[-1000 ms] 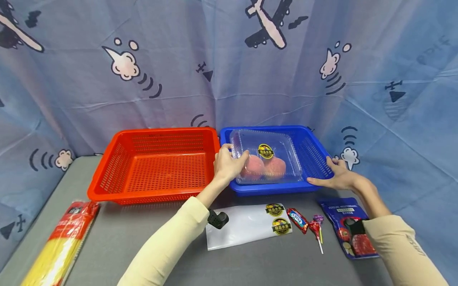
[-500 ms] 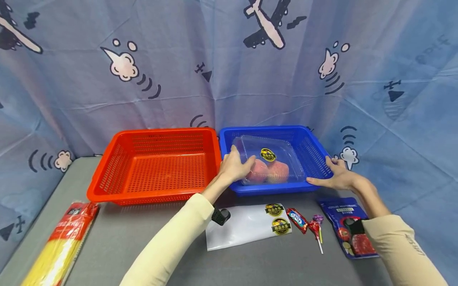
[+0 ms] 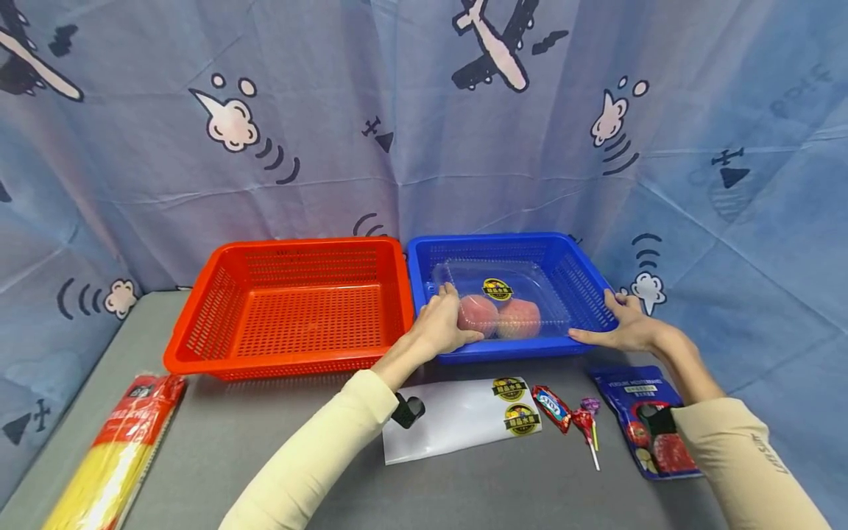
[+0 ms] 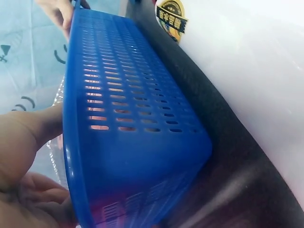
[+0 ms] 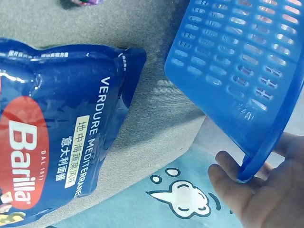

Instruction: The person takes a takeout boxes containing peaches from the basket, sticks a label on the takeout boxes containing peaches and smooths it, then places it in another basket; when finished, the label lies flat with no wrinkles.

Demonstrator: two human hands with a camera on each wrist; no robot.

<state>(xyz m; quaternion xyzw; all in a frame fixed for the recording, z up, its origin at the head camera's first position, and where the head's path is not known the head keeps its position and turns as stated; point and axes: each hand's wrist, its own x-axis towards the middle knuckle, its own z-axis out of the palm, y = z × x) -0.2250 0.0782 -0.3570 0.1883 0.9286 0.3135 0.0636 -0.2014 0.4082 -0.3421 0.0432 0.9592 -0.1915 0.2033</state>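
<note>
A clear plastic box (image 3: 510,283) with two peaches (image 3: 478,313) and a yellow-black sticker lies inside the blue basket (image 3: 503,239). My left hand (image 3: 444,324) grips the box's near left corner, thumb on the lid and fingers under its front edge. In the left wrist view that hand (image 4: 23,156) sits behind the blue basket wall (image 4: 133,109), with clear plastic beside it. My right hand (image 3: 623,324) holds the basket's right rim. The right wrist view shows its fingers (image 5: 266,190) curled round the rim of the blue basket (image 5: 237,61).
An empty red basket (image 3: 298,246) touches the blue one's left side. In front lie a white bag (image 3: 450,419) with two stickers, a wrapped candy (image 3: 550,407), a lollipop (image 3: 586,423) and a blue Barilla pouch (image 3: 639,419). A spaghetti pack (image 3: 112,449) lies far left. A curtain hangs behind.
My left hand has lowered the clear box from a tilt above the rim down flat into the blue basket. The right hand has stayed on the rim.
</note>
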